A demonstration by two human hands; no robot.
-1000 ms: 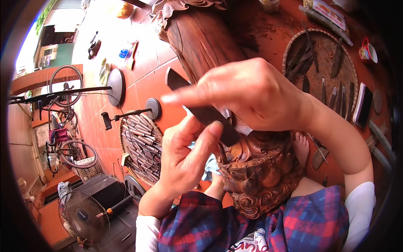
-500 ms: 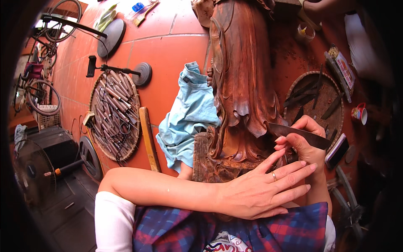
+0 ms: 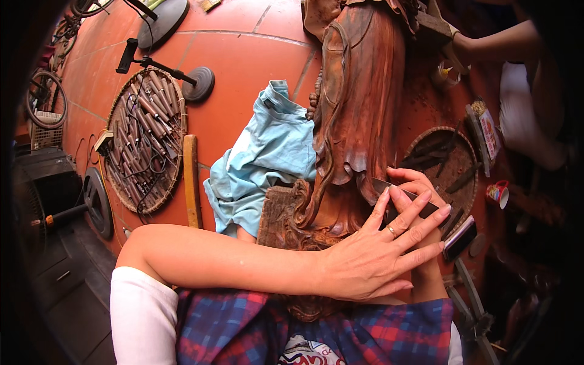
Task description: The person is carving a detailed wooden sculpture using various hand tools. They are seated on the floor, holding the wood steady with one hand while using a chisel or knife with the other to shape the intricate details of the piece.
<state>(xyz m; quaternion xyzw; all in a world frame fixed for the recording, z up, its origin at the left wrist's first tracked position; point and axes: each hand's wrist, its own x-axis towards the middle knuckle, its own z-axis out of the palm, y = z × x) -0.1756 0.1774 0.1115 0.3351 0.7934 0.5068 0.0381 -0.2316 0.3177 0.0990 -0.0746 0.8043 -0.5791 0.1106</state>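
A tall carved wooden statue (image 3: 359, 103) lies on the red tiled floor (image 3: 255, 48), its carved base (image 3: 292, 213) toward me. My left hand (image 3: 377, 255) reaches across the base, fingers spread and pressing on a dark flat blade (image 3: 401, 194). Behind it, my right hand (image 3: 420, 188) grips the same blade, with its edge against the statue's lower drapery. A light blue cloth (image 3: 267, 158) lies crumpled left of the statue.
A round woven tray (image 3: 146, 140) with several carving chisels sits at the left, a wooden stick (image 3: 192, 179) beside it. Another tray of tools (image 3: 450, 164) lies at the right. A second person's arm (image 3: 499, 42) works near the statue's top. A phone (image 3: 459, 238) rests by my wrist.
The view swung from my raised hands down to the statue's base. My left hand has come down flat over the blade, and its fingers now spread further along it.
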